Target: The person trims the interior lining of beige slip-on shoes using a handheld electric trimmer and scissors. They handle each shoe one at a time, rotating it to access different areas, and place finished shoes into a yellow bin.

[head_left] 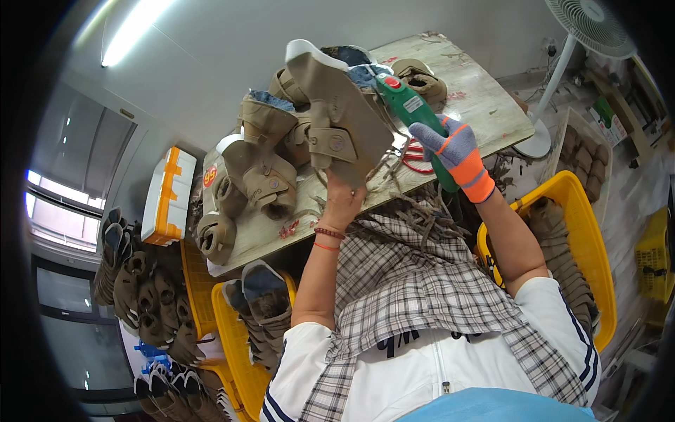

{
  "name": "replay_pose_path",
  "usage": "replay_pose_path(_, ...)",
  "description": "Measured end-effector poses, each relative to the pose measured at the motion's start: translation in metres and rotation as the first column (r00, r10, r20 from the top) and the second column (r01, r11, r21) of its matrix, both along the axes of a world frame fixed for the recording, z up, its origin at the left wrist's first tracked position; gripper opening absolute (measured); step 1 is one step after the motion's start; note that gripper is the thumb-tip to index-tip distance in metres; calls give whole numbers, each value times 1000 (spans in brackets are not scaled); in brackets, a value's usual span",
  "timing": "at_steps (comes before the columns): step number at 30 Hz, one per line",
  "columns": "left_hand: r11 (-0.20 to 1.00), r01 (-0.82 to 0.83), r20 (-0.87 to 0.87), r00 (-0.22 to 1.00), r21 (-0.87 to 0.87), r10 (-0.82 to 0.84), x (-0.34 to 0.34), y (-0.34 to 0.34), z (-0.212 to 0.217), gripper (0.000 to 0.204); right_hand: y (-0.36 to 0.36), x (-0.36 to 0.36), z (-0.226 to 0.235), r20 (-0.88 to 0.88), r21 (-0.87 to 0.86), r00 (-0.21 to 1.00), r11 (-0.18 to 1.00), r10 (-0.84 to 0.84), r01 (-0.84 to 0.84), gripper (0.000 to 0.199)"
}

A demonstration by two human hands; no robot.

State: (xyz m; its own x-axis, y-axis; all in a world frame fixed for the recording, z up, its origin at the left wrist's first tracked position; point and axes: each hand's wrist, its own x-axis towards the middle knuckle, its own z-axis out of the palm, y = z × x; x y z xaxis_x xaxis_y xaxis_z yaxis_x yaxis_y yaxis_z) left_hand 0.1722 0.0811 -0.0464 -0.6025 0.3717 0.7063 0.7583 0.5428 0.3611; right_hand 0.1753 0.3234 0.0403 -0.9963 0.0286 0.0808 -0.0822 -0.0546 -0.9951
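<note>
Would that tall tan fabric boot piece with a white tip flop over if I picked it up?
The tall tan fabric boot piece probably bends but won't flop much: no thick sole shows, yet it stands above the bare left hand without drooping. It's likely light for its size, since one hand holds its lower end.

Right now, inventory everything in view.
Table: one, pale, upper centre
Boot: one, brown with white, raised at centre
Other boots: several, brown, on table
Handheld tool: one, green, right of boot
Scissors: one pair, red-handled, near table edge
Scraps: many, brown, table's near edge
Baskets: several, yellow, both sides
Case: one, white and orange, left
Footwear pile: many, brown, left
Fan: one, white, upper right
Light: at least one, white, upper left
Apron: one, dark-and-white checked, lower centre
Left hand: one, bare, under boot
Right hand: one, grey-and-orange gloved, on tool
</note>
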Motion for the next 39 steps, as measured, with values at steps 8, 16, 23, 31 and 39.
replay_pose_path(8, 913, -372, -66, 919, 169, 388, -100, -21, 59, 33, 60, 4, -11, -1, 57, 966, 964, -258, 258, 36)
replay_pose_path(16, 994, -81, -212, 975, -74, 64, -145, 139, 31, 32, 120, 16, -50, 20, 109, 914, 910, -405, 401, 31)
replay_pose_path(23, 806, -133, 157, 950, -577, 269, -203, 201, -18, 48, 130, 23, -60, 62, 113, 898, 897, -436, 428, 34)
replay_pose_path(31, 560, -33, 385, 760, 828, -524, -143, 124, 4, 20, 118, 26, -63, 36, 155, 931, 922, -363, 354, 40)
replay_pose_path(39, 261, -67, 231, 706, 963, -670, -70, 56, 52, 26, 58, 48, -43, -362, 533, 913, 763, -186, 366, 51)
